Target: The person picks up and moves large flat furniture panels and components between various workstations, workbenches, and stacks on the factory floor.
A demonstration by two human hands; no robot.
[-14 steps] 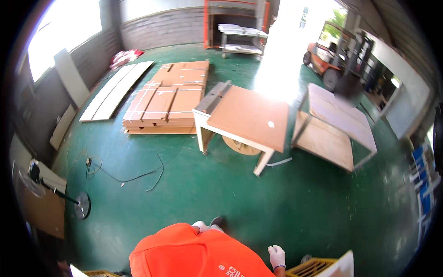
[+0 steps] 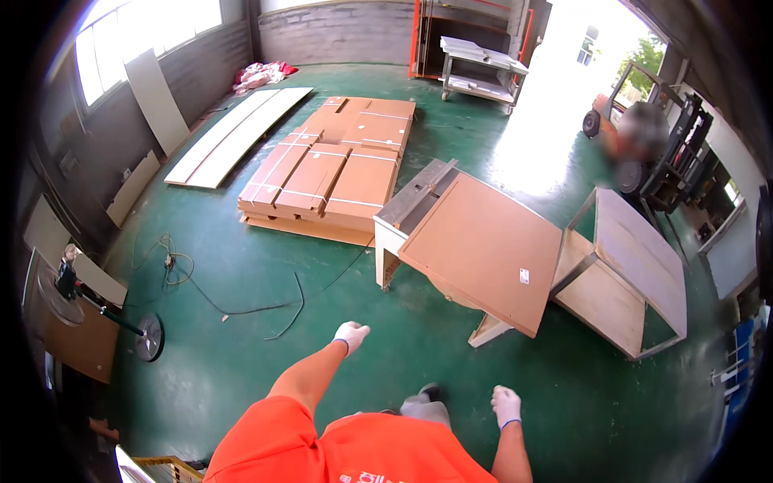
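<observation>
Both my hands wear white gloves and are held out in front of my orange shirt, over the green floor. My left hand [image 2: 351,336] is closed with curled fingers, and nothing shows in it. Lower and to the right, my right hand [image 2: 506,405] is also closed, with no thing visible in it. Ahead of them stands a white-legged table with a grey metal top [image 2: 412,197]. A flat brown cardboard box [image 2: 487,249] with a small white label lies on it, overhanging the near end. Neither hand touches the box or the table.
Strapped cardboard boxes [image 2: 322,181] lie stacked beyond, beside long white panels [image 2: 233,137]. A wooden-shelved frame cart [image 2: 636,249] adjoins the table's right. A forklift [image 2: 680,161] stands far right. On the left, a loose cable [image 2: 250,311] crosses the floor near a stand fan [image 2: 150,336].
The table and box look nearer. My left arm has swung forward into full view, and my right hand has come further forward. The view has shifted, with the scene sliding right.
</observation>
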